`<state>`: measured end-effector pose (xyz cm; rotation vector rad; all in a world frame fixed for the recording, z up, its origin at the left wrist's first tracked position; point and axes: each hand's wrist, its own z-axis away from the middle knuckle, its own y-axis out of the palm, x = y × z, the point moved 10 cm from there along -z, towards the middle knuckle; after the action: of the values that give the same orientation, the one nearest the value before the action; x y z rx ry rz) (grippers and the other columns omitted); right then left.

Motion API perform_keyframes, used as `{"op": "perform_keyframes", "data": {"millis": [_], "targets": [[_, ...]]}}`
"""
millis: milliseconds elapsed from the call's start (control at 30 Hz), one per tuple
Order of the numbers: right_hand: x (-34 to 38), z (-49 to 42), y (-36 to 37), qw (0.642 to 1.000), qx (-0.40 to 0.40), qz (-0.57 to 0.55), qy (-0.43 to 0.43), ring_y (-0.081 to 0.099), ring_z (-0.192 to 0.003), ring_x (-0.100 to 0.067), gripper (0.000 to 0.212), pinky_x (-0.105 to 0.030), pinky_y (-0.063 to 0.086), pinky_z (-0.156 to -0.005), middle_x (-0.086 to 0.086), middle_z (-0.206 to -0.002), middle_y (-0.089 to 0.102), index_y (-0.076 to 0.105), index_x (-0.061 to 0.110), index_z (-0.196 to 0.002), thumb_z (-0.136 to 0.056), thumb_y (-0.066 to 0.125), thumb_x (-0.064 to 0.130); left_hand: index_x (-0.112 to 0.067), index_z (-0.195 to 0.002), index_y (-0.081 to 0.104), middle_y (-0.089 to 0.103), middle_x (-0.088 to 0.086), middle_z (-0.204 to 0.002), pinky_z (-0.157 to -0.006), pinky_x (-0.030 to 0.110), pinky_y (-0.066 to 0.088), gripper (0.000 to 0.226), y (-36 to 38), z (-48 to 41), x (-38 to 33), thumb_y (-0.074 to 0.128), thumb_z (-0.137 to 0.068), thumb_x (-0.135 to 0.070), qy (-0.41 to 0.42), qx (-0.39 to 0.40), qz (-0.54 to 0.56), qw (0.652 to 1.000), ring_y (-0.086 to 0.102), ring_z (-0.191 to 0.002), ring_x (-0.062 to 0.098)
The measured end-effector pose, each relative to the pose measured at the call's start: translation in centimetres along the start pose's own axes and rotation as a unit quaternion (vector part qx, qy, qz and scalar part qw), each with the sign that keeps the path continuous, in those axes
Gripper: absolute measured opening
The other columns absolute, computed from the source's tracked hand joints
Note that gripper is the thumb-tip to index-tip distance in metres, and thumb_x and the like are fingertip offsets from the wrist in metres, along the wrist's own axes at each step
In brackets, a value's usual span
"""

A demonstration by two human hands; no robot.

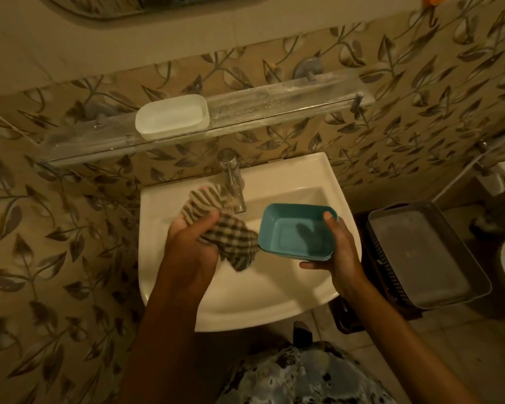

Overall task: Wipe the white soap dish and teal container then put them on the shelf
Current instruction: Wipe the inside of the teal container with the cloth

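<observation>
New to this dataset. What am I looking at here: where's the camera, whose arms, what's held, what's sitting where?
There is no robot. A person works with bare hands, and the single picture comes from a wide-angle camera on their head, looking down over a bathroom sink.

The left hand grips a checked cloth. The right hand holds the teal container by its right edge, above the basin, open side up. The cloth sits just beside the container's left rim.

The white soap dish already rests on the glass shelf above the tap. To the right of the sink stands a dark basket.

So the soap dish is placed, and the teal container is not yet on the shelf.
</observation>
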<state>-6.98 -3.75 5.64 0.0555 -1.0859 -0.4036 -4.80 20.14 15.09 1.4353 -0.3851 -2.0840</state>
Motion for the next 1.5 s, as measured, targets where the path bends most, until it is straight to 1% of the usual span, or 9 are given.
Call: {"op": "perform_keyframes", "data": {"millis": [200, 300, 433, 533, 733, 1033, 1200, 1433, 1500], "targets": [[-1.3, 0.3, 1.1, 0.999, -0.021, 0.032, -0.012, 0.064, -0.094, -0.026, 0.016, -0.035, 0.056, -0.047, -0.002, -0.111, 0.059, 0.061, 0.051, -0.085, -0.077, 0.053, 0.061, -0.009, -0.139, 0.039, 0.061, 0.014, -0.121, -0.081, 0.037, 0.057, 0.070, 4.3, 0.4, -1.5, 0.058, -0.072, -0.005, 0.098, 0.036, 0.136, 0.985, 0.067, -0.104, 0.026], [-0.8, 0.6, 1.5, 0.999, -0.025, 0.019, -0.023, 0.067, -0.089, -0.025, 0.012, -0.035, 0.056, -0.047, 0.004, -0.104, 0.062, 0.061, 0.056, -0.083, -0.079, 0.051, 0.060, -0.019, -0.129, 0.045, 0.058, 0.004, -0.123, -0.080, 0.029, 0.056, 0.055, 4.1, 1.4, -0.1, 0.064, -0.080, -0.002, 0.188, 0.026, -0.165, 0.968, 0.061, -0.111, 0.020], [1.6, 1.2, 1.6, 0.987, -0.025, 0.094, -0.129, 0.066, -0.092, -0.009, 0.031, -0.023, 0.057, -0.060, 0.013, -0.098, 0.066, 0.058, 0.042, -0.101, -0.080, 0.048, 0.063, -0.022, -0.125, 0.052, 0.050, -0.001, -0.131, -0.099, 0.036, 0.045, 0.039, 4.9, 2.5, 4.9, 0.061, -0.087, -0.017, 0.252, 0.015, -0.623, 0.741, 0.043, -0.122, 0.016], [1.5, 2.0, 2.2, 0.979, -0.020, 0.120, -0.166, 0.065, -0.094, -0.005, 0.045, -0.022, 0.056, -0.073, 0.009, -0.098, 0.067, 0.058, 0.029, -0.107, -0.079, 0.045, 0.062, -0.018, -0.122, 0.056, 0.048, 0.008, -0.127, -0.092, 0.036, 0.036, 0.045, 4.6, 2.2, 6.2, 0.054, -0.086, -0.045, 0.233, -0.041, -0.773, 0.588, 0.039, -0.115, 0.024], [1.5, 3.0, 2.9, 0.963, -0.017, 0.162, -0.213, 0.064, -0.092, -0.003, 0.050, -0.020, 0.054, -0.074, 0.011, -0.098, 0.064, 0.055, 0.021, -0.114, -0.083, 0.046, 0.059, -0.013, -0.119, 0.052, 0.063, 0.004, -0.111, -0.075, 0.025, 0.050, 0.060, 3.2, -0.2, 8.6, 0.075, -0.070, -0.041, 0.076, 0.000, -0.747, 0.660, 0.062, -0.099, 0.021], [2.2, 2.1, 4.3, 0.931, 0.016, 0.267, -0.247, 0.066, -0.089, -0.001, 0.039, -0.019, 0.055, -0.076, 0.017, -0.095, 0.066, 0.052, 0.032, -0.114, -0.089, 0.043, 0.060, -0.013, -0.089, 0.064, 0.065, -0.007, -0.084, -0.067, 0.018, 0.052, 0.007, 5.5, 1.0, 7.5, 0.066, -0.083, -0.010, 0.205, 0.024, -0.606, 0.768, 0.061, -0.074, 0.001], [2.7, 1.0, 4.4, 0.942, 0.038, 0.245, -0.227, 0.067, -0.084, 0.001, 0.042, -0.011, 0.052, -0.065, 0.010, -0.092, 0.069, 0.054, 0.028, -0.118, -0.092, 0.039, 0.058, -0.018, -0.080, 0.064, 0.064, -0.008, -0.075, -0.060, 0.021, 0.054, 0.011, 6.5, 1.0, 7.4, 0.070, -0.079, -0.007, 0.223, 0.060, -0.533, 0.814, 0.062, -0.071, 0.004], [1.9, 0.2, 4.4, 0.970, 0.069, 0.187, -0.139, 0.066, -0.092, -0.016, 0.042, -0.034, 0.058, -0.046, 0.003, -0.105, 0.064, 0.054, 0.033, -0.117, -0.087, 0.042, 0.059, -0.008, -0.101, 0.070, 0.068, 0.010, -0.104, -0.079, 0.032, 0.052, 0.029, 8.7, 1.1, 6.3, 0.064, -0.073, -0.006, 0.335, 0.171, -0.696, 0.612, 0.062, -0.093, 0.025], [2.5, 0.1, 4.4, 0.970, 0.059, 0.180, -0.153, 0.064, -0.094, -0.016, 0.036, -0.033, 0.058, -0.046, 0.010, -0.105, 0.062, 0.054, 0.038, -0.114, -0.086, 0.044, 0.058, -0.010, -0.109, 0.069, 0.066, 0.010, -0.113, -0.087, 0.036, 0.052, 0.031, 7.6, 0.4, 5.5, 0.064, -0.078, -0.012, 0.323, 0.131, -0.723, 0.597, 0.060, -0.103, 0.027]]}}
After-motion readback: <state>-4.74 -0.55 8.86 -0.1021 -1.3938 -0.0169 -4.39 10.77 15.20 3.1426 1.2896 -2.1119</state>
